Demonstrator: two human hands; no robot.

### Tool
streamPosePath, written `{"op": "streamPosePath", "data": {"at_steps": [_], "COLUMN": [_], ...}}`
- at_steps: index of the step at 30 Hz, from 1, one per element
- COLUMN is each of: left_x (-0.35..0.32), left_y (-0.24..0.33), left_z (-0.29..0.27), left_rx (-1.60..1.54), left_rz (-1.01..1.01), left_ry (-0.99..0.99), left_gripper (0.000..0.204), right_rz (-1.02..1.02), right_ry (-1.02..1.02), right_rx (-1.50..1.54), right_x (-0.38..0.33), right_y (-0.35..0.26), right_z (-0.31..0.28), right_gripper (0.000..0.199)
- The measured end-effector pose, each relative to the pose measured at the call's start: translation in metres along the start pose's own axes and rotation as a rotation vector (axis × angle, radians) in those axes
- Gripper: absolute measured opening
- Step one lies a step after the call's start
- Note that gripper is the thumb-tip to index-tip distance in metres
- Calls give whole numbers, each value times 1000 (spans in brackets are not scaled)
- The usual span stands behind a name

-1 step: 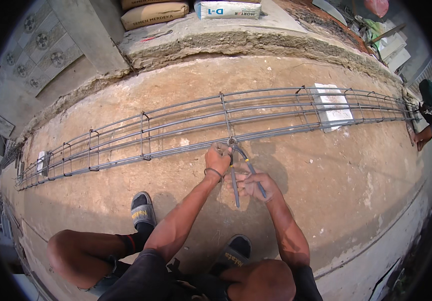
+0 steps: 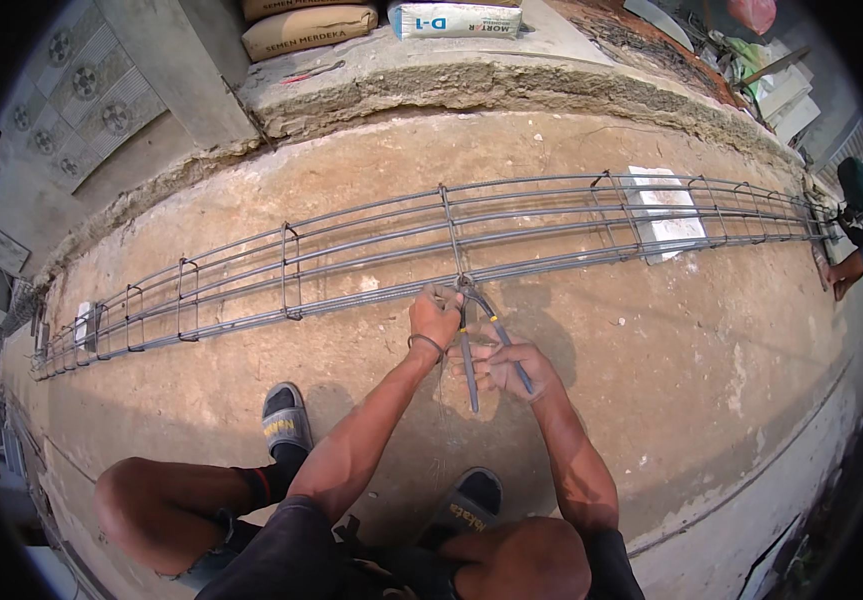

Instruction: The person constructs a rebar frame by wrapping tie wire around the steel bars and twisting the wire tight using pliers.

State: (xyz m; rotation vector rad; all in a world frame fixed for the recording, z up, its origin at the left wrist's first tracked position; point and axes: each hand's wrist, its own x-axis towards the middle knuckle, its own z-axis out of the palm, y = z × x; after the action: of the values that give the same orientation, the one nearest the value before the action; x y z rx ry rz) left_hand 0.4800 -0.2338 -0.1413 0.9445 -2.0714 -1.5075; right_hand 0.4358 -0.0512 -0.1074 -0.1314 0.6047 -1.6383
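Note:
A long cage of steel reinforcing bars (image 2: 371, 296) runs across the ground in front of me, with square stirrups (image 2: 450, 228) tied along it. My right hand (image 2: 529, 368) holds steel tying pincers (image 2: 470, 372) with dark handles and yellow bands. The handles stand apart, the fingers spread around them, and the jaws meet the near lower bar at a stirrup. Close beside the jaws, my left hand (image 2: 434, 318) is closed against the same bar. Its curled fingers hide whatever they pinch. A dark band circles the left wrist.
White blocks (image 2: 679, 229) lie under the cage toward both ends. At the far right, another person (image 2: 859, 205) crouches by the cage's end. Beyond a rough concrete ledge (image 2: 411, 85) are brown cement bags (image 2: 313, 32) and a white bag (image 2: 456, 22). My sandalled feet (image 2: 286, 420) are near the cage.

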Motion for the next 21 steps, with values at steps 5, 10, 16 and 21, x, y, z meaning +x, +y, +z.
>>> {"op": "streamPosePath", "data": {"at_steps": [5, 10, 16, 21], "left_x": [1, 0, -6, -25], "left_y": [0, -1, -4, 18], "left_z": [-1, -2, -7, 16], "left_rx": [-11, -57, -81, -865], "left_rz": [-38, -58, -209, -613], "left_ry": [-24, -33, -134, -352], "left_gripper": [15, 16, 28, 41], "right_rz": [37, 16, -7, -154], "right_ry": [17, 34, 404, 719], "right_rx": [38, 98, -430, -1801], "right_x": [4, 6, 16, 11], "right_y": [3, 15, 29, 22], "right_z": [-3, -6, 6, 16], "right_gripper": [52, 48, 40, 21]}}
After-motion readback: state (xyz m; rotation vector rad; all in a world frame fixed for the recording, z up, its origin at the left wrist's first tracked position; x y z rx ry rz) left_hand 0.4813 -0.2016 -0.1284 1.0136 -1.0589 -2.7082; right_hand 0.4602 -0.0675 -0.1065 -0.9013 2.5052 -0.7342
